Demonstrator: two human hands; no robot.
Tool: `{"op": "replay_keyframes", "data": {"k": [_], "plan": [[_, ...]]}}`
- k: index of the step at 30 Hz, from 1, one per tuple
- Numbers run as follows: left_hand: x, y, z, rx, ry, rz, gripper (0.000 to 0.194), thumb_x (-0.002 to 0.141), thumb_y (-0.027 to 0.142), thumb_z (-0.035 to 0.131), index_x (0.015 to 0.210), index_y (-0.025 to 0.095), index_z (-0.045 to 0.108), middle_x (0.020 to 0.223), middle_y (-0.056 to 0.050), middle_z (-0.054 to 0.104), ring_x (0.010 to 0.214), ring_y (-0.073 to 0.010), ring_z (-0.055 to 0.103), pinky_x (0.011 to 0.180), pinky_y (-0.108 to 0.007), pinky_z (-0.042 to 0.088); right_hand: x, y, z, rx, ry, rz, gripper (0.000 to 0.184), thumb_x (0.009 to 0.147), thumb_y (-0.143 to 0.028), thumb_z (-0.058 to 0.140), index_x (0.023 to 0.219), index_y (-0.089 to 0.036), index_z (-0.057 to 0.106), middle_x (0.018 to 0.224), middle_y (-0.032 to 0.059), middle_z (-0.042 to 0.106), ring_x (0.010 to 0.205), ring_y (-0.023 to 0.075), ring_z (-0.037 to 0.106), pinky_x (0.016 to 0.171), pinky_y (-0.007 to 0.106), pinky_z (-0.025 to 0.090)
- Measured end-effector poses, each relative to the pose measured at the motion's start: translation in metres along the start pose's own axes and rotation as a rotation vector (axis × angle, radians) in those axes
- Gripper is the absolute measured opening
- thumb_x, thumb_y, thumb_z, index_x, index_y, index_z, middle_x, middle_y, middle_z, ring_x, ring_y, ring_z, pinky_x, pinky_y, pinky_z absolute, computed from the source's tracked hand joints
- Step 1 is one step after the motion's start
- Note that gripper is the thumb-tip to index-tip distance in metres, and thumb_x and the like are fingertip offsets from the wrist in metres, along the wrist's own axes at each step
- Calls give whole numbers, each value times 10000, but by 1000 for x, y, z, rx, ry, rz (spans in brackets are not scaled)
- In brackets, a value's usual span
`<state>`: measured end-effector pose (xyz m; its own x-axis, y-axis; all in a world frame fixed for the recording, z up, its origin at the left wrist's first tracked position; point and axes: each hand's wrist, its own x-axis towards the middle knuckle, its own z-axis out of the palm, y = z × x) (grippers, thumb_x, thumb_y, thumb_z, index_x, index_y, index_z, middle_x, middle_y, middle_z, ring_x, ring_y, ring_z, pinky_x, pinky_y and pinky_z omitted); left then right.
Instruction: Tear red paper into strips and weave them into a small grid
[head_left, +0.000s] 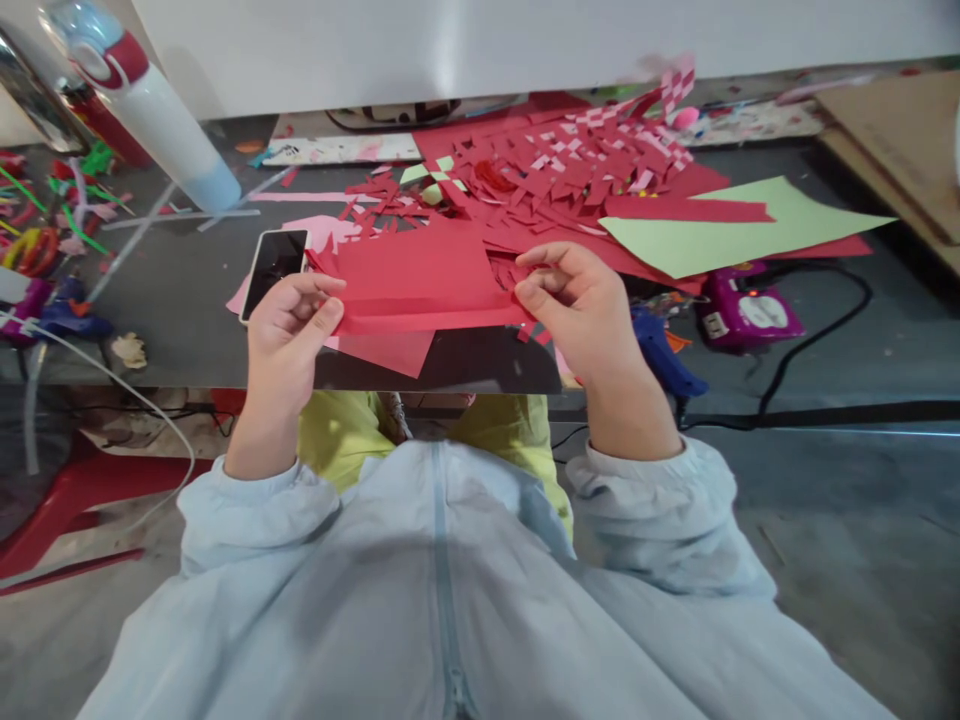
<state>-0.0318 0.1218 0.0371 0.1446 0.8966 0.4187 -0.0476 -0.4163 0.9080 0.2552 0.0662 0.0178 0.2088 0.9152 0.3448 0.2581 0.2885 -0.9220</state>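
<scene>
A sheet of red paper [416, 262] is held up just over the table's front edge, with a narrow folded band along its near side. My left hand [291, 325] pinches the left end of that band between thumb and fingers. At the other end, my right hand [574, 305] grips the paper the same way. Under the sheet lies a pinkish-red paper piece [390, 350], partly hidden. Beside my left hand is a phone [277, 265] with a dark screen. A blue glue gun [667, 355] lies close to my right wrist.
Behind the sheet spreads a heap of cut red paper pieces [555, 170]. Light green paper [720, 235] lies to the right, near a purple power socket block [754, 310] with a black cable. A white and blue bottle [161, 120] stands at left, beyond another glue gun [71, 310].
</scene>
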Motion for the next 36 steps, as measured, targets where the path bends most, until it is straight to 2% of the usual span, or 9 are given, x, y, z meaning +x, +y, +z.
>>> {"op": "replay_keyframes", "data": {"k": [3,6,11,16,19,22,26,31,36], "plan": [[2,-1,0,67,-8,29,265,768,494,849,918,285,786,678,29,553,587,-70,470,543,-187,415,1,5,0,-49,0,20,247,850,-439,728,1004,-260,656,622,-52,536,539,123,457,531,297,378],[3,0,-1,287,-34,58,258,830,486,783,992,285,775,787,7,656,673,-104,570,652,-238,505,3,7,-2,-187,44,-46,201,861,-405,702,985,-248,682,683,-16,621,587,148,523,584,327,434],[-1,2,-10,703,-205,139,361,858,450,728,1190,307,730,986,-17,774,892,-186,699,892,-364,565,0,2,-12,-565,13,-371,209,939,-412,641,950,-231,744,859,63,759,800,225,648,794,422,507],[-21,-4,-22,905,-464,378,191,917,314,669,1085,290,757,848,-17,780,818,-197,714,825,-377,546,-26,2,-20,-805,-180,-579,155,961,-299,625,925,-265,771,809,34,758,828,207,620,783,380,495],[-43,-5,-22,990,-519,586,175,919,173,622,988,279,744,871,-5,778,854,-189,698,843,-373,518,-46,3,-20,-884,-221,-658,141,945,-192,632,913,-256,753,842,28,767,875,192,625,785,358,478],[-63,-3,-15,1058,-489,675,179,891,103,631,979,236,712,888,-20,767,866,-196,679,861,-385,497,-62,3,-15,-964,-252,-667,149,943,-158,622,917,-254,733,912,21,779,922,184,633,818,357,461],[-76,0,-2,1109,-434,629,192,886,125,667,1054,209,711,881,-53,742,865,-224,649,825,-409,473,-70,0,-4,-984,-261,-639,131,943,-182,633,995,-256,727,929,20,776,925,190,627,815,366,448],[-71,-3,7,1113,-388,639,167,919,142,646,1007,266,716,807,-21,705,785,-204,598,762,-409,448,-63,-3,10,-989,-259,-627,125,962,-207,619,994,-254,730,874,25,753,855,190,595,793,371,453],[-64,-16,4,1113,-309,654,214,931,176,648,1062,344,672,897,25,737,861,-198,626,839,-423,456,-55,5,18,-936,-279,-556,205,981,-192,568,985,-310,736,971,18,772,964,210,624,833,415,451]]}}
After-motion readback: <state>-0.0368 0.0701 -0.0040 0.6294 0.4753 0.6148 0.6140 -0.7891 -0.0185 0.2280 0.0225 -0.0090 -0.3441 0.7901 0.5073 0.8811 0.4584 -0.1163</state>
